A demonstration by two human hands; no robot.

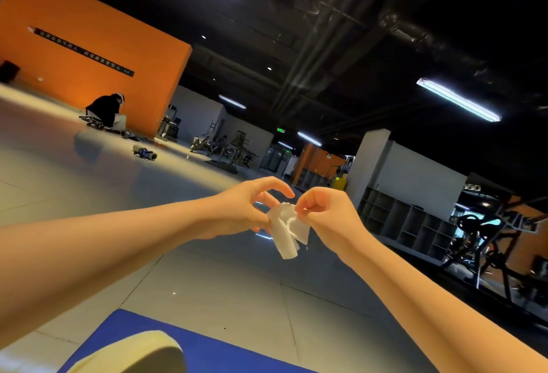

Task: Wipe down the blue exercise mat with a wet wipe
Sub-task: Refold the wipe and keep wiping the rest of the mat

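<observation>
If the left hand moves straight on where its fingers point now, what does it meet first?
Probably the wet wipe, which the right hand pinches just ahead of the left hand; depth is unclear.

View: one head-worn wide-angle camera, rolled, so the floor line drops from upper left to right.
Facing: forward over a gym floor [89, 194] toward the orange wall [89, 16], upper left.
Nearness: left hand [246, 206], right hand [326, 212] and wet wipe [286, 229] at centre on outstretched arms; blue mat [225, 352] nearest, at the bottom edge.
</observation>
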